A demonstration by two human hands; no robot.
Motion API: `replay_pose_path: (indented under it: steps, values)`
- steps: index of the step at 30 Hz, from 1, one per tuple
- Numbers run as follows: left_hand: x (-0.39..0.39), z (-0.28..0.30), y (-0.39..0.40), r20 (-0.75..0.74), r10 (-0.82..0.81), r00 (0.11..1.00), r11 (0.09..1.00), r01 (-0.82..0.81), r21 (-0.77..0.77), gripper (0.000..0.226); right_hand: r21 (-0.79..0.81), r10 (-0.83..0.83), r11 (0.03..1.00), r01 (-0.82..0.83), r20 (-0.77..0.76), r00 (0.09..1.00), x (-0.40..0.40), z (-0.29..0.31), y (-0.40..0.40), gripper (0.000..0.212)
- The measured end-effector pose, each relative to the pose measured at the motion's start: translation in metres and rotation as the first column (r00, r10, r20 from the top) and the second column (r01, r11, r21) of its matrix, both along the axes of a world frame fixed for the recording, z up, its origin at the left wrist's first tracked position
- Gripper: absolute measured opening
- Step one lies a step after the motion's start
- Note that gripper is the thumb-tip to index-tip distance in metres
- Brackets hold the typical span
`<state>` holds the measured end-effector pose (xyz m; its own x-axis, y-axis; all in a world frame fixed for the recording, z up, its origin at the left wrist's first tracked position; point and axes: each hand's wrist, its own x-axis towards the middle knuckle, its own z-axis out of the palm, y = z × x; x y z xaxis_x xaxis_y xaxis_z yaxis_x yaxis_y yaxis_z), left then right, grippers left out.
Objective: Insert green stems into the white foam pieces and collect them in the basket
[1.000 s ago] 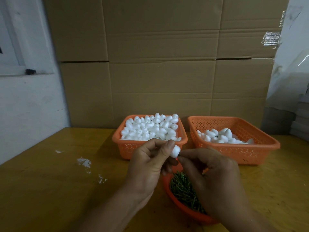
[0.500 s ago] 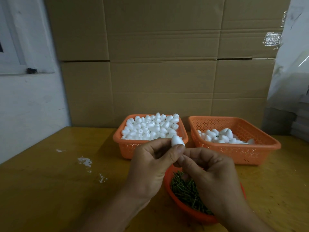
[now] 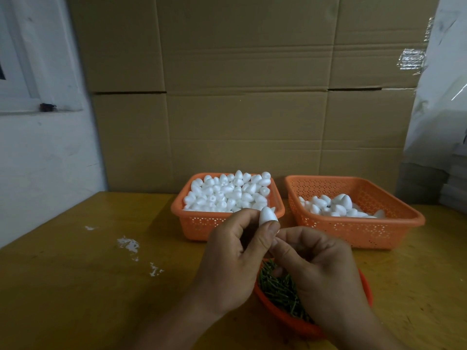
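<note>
Left hand [image 3: 232, 263]: thumb and fingers pinched on one white foam piece [image 3: 268, 216], held above the near table [image 3: 75, 286]; right hand [image 3: 321, 276]: fingers curled at the piece's base, contents hidden; beneath, orange bowl [image 3: 278, 317] of green stems [image 3: 278, 289], partly covered by both hands; far left basket [image 3: 202, 223] heaped with foam; far right basket [image 3: 379, 231] part-filled; cardboard boxes [image 3: 240, 97] behind.

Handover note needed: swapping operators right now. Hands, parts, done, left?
Left hand: grip shut on one foam piece, held above the table.
Right hand: fingertips pinched just under that piece; any stem there is hidden.
Stems: in the near bowl.
Left basket: heaped with foam.
Right basket: holds a few pieces.
Left: seat the stem, drop the piece in the right basket, repeat.
</note>
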<state>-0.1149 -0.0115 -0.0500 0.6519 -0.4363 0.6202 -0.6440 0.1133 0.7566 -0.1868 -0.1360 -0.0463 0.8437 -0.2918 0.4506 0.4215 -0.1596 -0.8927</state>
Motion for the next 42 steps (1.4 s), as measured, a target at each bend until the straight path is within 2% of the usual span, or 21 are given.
replay_pose_path:
  steps: [10,14,19,21,25,30,34,38,40,42]
  values:
    - [0.0,-0.004,-0.003,0.007,0.033,0.999,0.999,-0.033,0.001,0.024,0.038,0.003,0.999,-0.004,0.019,1.0,0.002,-0.001,0.0,0.016]
    - [0.001,-0.004,-0.002,-0.021,-0.004,1.0,1.0,0.004,-0.007,0.022,0.029,-0.011,1.0,0.011,0.002,1.0,0.003,-0.002,-0.002,0.019]
    - [0.003,-0.005,-0.001,-0.09,-0.043,0.995,0.999,0.043,0.004,0.037,0.018,-0.036,0.999,0.036,0.001,0.999,0.006,0.003,-0.008,0.015]
    - [0.003,-0.008,-0.002,-0.096,0.003,0.995,1.0,-0.001,0.024,0.037,0.021,-0.087,0.996,0.087,-0.014,0.996,0.01,0.006,-0.018,0.013]
    - [0.004,-0.012,-0.003,-0.076,0.078,0.994,0.996,-0.075,0.043,0.021,0.009,-0.267,0.963,0.268,-0.054,0.962,0.031,0.009,-0.049,0.007]
    - [0.005,-0.015,-0.004,-0.04,0.117,0.992,0.988,-0.113,0.103,0.02,-0.084,-0.486,0.874,0.478,-0.152,0.861,0.062,0.005,-0.1,0.011]
    - [0.006,-0.018,-0.005,-0.041,0.106,0.994,0.989,-0.101,0.106,0.019,-0.359,-0.686,0.713,0.603,-0.179,0.705,0.081,0.007,-0.142,0.013]
    - [0.007,-0.019,-0.005,-0.036,0.099,0.994,0.989,-0.094,0.114,0.018,-0.622,-0.799,0.548,0.559,-0.192,0.571,0.09,0.011,-0.167,0.024]
    - [0.008,-0.019,-0.004,-0.024,0.097,0.995,0.989,-0.093,0.114,0.025,-0.678,-0.833,0.503,0.536,-0.214,0.511,0.093,0.012,-0.174,0.037]
    - [0.008,-0.02,-0.003,-0.016,0.097,0.995,0.989,-0.095,0.114,0.03,-0.713,-0.849,0.485,0.506,-0.245,0.469,0.096,0.013,-0.177,0.036]
